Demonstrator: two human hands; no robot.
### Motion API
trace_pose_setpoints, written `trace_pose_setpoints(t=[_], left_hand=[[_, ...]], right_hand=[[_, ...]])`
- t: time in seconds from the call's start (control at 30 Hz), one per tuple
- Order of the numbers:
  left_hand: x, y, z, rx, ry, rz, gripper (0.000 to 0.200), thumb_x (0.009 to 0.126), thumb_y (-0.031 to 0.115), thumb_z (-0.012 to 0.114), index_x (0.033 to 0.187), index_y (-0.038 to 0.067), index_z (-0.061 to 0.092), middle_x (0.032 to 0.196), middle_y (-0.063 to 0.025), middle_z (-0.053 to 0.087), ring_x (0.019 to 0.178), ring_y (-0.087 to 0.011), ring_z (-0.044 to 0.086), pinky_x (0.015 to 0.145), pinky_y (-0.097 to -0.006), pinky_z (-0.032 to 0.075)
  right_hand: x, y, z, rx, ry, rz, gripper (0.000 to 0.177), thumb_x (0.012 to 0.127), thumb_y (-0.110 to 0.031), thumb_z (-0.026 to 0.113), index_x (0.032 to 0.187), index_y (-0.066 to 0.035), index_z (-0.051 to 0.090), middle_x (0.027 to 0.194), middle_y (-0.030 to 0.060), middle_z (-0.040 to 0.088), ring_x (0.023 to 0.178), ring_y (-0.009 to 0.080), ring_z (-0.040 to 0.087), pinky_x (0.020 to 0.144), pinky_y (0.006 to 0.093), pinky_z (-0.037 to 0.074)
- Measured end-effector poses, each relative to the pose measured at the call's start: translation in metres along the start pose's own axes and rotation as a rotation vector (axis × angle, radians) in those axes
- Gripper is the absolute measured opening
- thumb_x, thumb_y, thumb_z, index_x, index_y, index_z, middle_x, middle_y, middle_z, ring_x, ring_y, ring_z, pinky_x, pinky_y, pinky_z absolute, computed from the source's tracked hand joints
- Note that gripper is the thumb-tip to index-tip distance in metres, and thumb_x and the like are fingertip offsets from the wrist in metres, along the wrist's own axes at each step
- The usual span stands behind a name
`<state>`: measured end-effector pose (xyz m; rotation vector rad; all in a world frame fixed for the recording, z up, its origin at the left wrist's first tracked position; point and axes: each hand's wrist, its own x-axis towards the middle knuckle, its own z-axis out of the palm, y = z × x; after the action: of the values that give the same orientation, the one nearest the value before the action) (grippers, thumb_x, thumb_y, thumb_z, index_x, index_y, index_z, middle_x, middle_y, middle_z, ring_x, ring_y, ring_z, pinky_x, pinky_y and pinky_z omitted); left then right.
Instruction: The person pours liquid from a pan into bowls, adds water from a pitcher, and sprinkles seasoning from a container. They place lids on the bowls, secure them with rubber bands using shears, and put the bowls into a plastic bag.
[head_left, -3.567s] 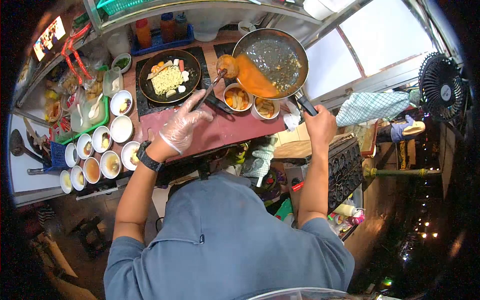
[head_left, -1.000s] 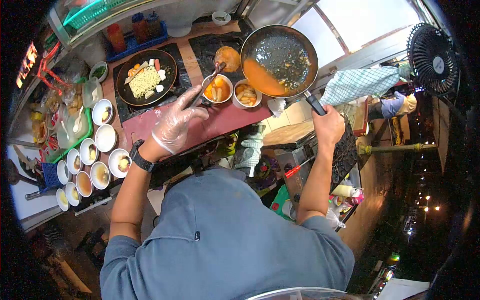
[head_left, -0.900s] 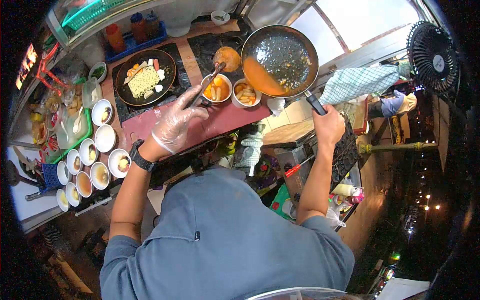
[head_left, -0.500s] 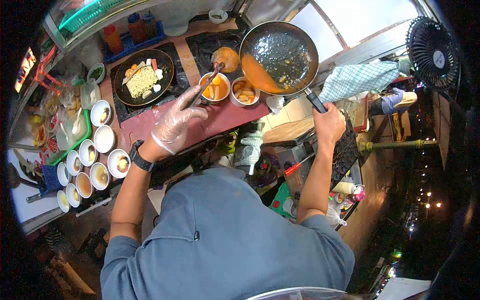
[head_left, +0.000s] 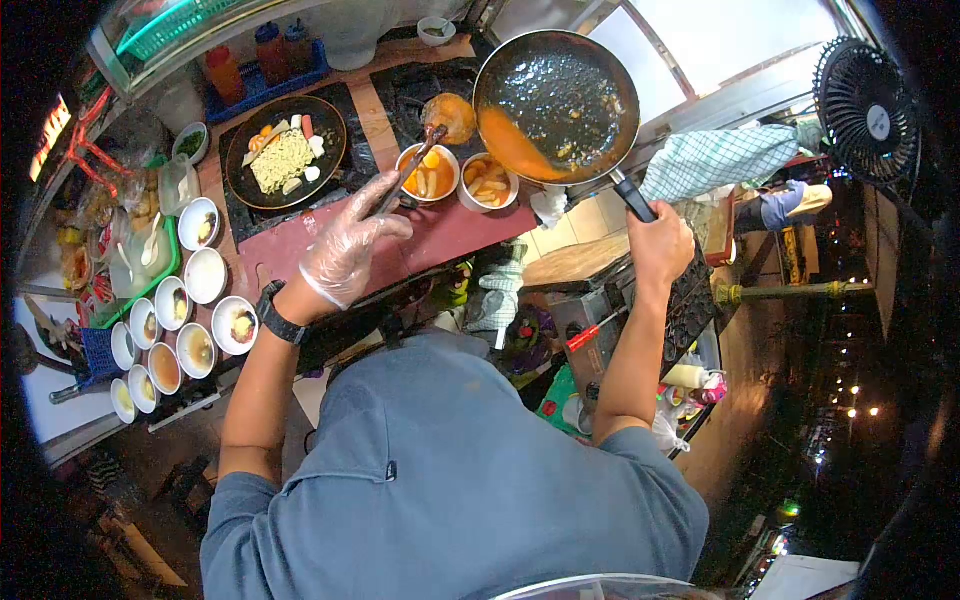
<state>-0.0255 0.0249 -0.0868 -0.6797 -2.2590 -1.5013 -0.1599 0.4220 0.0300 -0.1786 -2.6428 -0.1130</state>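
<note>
My left hand (head_left: 350, 240), in a clear plastic glove, is closed round the dark handle of a ladle (head_left: 450, 118). The ladle's round head is coated in orange sauce and hangs beyond two white bowls. In the left bowl (head_left: 428, 196) are pieces in orange sauce with a yellow yolk-like blob; the right bowl (head_left: 490, 204) holds similar pieces in sauce. My right hand (head_left: 660, 243) grips the black handle of a frying pan (head_left: 560, 100). The pan is raised and tilted, with orange sauce pooled along its lower left side, close to the right bowl.
A second pan (head_left: 330, 160) with noodles and sausage pieces sits on the stove at left. Several small white bowls (head_left: 206, 276) with seasonings stand on the left counter. Sauce bottles (head_left: 224, 76) are behind. A checked cloth (head_left: 715, 160) and a fan (head_left: 860, 112) are at right.
The frying pan has risen slightly and shifted a little to the left. The ladle and my left hand have barely moved; both hands keep their grips.
</note>
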Motion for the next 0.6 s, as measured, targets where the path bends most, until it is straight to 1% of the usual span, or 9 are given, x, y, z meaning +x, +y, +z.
trace_pose_setpoints(t=[0.13, 0.2, 0.23, 0.3, 0.33, 0.4, 0.53, 0.6], left_hand=[[0.001, 0.002, -0.002, 0.004, -0.014, -0.030, 0.044, 0.078, -0.019, 0.051, 0.110, 0.002, 0.072, 0.164, -0.0258, 0.036, 0.154, -0.0419, 0.038, 0.124, -0.0510, 0.034], [-0.001, -0.003, -0.003, 0.101, -0.025, -0.009, 0.045, 0.077, -0.018, 0.051, 0.111, 0.003, 0.072, 0.164, -0.0259, 0.037, 0.153, -0.0419, 0.039, 0.124, -0.0512, 0.034], [-0.002, -0.005, -0.001, 0.100, -0.026, -0.010, 0.045, 0.077, -0.018, 0.051, 0.111, 0.003, 0.072, 0.164, -0.0259, 0.037, 0.153, -0.0419, 0.039, 0.124, -0.0512, 0.034], [-0.004, -0.008, 0.002, -0.102, -0.003, -0.090, 0.047, 0.076, -0.018, 0.051, 0.112, 0.003, 0.072, 0.165, -0.0261, 0.037, 0.152, -0.0423, 0.040, 0.125, -0.0509, 0.033], [-0.004, -0.008, 0.002, -0.103, -0.003, -0.090, 0.047, 0.076, -0.018, 0.051, 0.112, 0.003, 0.072, 0.165, -0.0261, 0.037, 0.152, -0.0423, 0.040, 0.125, -0.0509, 0.033], [-0.002, -0.003, -0.002, 0.007, -0.009, -0.031, 0.048, 0.075, -0.018, 0.050, 0.113, 0.003, 0.072, 0.164, -0.0273, 0.038, 0.153, -0.0428, 0.040, 0.125, -0.0508, 0.032], [0.002, 0.005, -0.006, -0.045, -0.012, -0.060, 0.049, 0.075, -0.018, 0.050, 0.113, 0.003, 0.072, 0.164, -0.0283, 0.038, 0.153, -0.0436, 0.039, 0.125, -0.0510, 0.032], [0.004, 0.009, -0.009, 0.082, -0.036, -0.030, 0.050, 0.075, -0.018, 0.048, 0.115, 0.003, 0.071, 0.163, -0.0290, 0.039, 0.153, -0.0439, 0.038, 0.125, -0.0511, 0.032]], right_hand=[[0.000, -0.003, -0.005, 0.011, -0.024, 0.010, 0.030, 0.079, -0.038, 0.082, 0.099, -0.017, 0.082, 0.093, 0.0153, 0.078, 0.089, 0.0379, 0.075, 0.080, 0.0493, 0.058], [0.000, -0.002, -0.003, 0.006, -0.008, 0.004, 0.030, 0.079, -0.038, 0.082, 0.099, -0.017, 0.082, 0.093, 0.0149, 0.078, 0.089, 0.0378, 0.075, 0.080, 0.0494, 0.058], [0.001, -0.002, -0.002, 0.001, 0.009, -0.001, 0.029, 0.079, -0.038, 0.082, 0.099, -0.017, 0.082, 0.093, 0.0144, 0.078, 0.089, 0.0377, 0.075, 0.080, 0.0495, 0.058], [0.001, 0.000, 0.000, 0.002, 0.022, -0.007, 0.029, 0.079, -0.038, 0.082, 0.098, -0.017, 0.082, 0.093, 0.0140, 0.078, 0.089, 0.0376, 0.075, 0.080, 0.0496, 0.058], [0.001, 0.000, 0.001, 0.003, 0.036, -0.014, 0.028, 0.079, -0.038, 0.082, 0.097, -0.017, 0.082, 0.093, 0.0137, 0.078, 0.088, 0.0376, 0.075, 0.079, 0.0498, 0.058], [0.001, 0.002, 0.003, 0.000, 0.049, -0.022, 0.028, 0.079, -0.038, 0.082, 0.097, -0.017, 0.082, 0.093, 0.0134, 0.079, 0.088, 0.0374, 0.074, 0.078, 0.0498, 0.058], [0.001, 0.001, 0.003, -0.012, 0.054, -0.026, 0.026, 0.079, -0.036, 0.081, 0.098, -0.017, 0.082, 0.093, 0.0126, 0.079, 0.087, 0.0370, 0.074, 0.077, 0.0498, 0.057], [0.001, 0.001, 0.002, -0.016, 0.053, -0.036, 0.026, 0.080, -0.036, 0.081, 0.098, -0.018, 0.081, 0.093, 0.0123, 0.079, 0.087, 0.0368, 0.074, 0.077, 0.0497, 0.057]])
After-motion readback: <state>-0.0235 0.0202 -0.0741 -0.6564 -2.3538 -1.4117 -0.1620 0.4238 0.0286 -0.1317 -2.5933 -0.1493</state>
